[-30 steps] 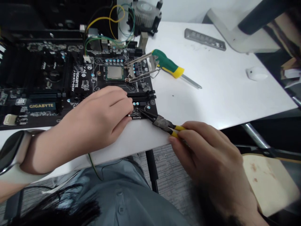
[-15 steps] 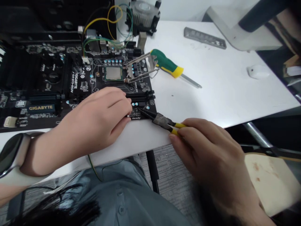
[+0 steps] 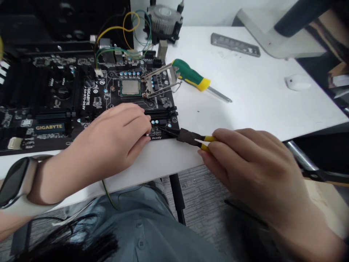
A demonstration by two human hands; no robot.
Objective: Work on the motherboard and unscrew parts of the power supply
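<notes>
A white surface (image 3: 223,116) spreads across the scene, with a dark panel (image 3: 68,22) standing at its far left. In front of that panel a black motherboard (image 3: 94,94) lies flat, its near edge close to the surface's near edge. At the far right sits a pale base (image 3: 283,40) with a dark post slanting over it.

The right hand (image 3: 253,163), at the near right, has its grip closed around the yellow handles of the pliers (image 3: 187,137). The left hand (image 3: 124,133) lies over the near right part of the motherboard, fingers curled down; its fingertips are hidden, so whether that grip pinches anything cannot be told.

A finned cooler (image 3: 163,22) stands at the far side, right of the panel. The green and yellow screwdriver (image 3: 191,74) lies right of the motherboard, blade pointing right and near. The pliers slant left over the motherboard's near right corner, tips beside the left fingers; contact with the board is unclear. A grey strip (image 3: 236,44) lies far right of the cooler. An open metal frame (image 3: 160,89) reaches right from the small square processor (image 3: 131,87).
</notes>
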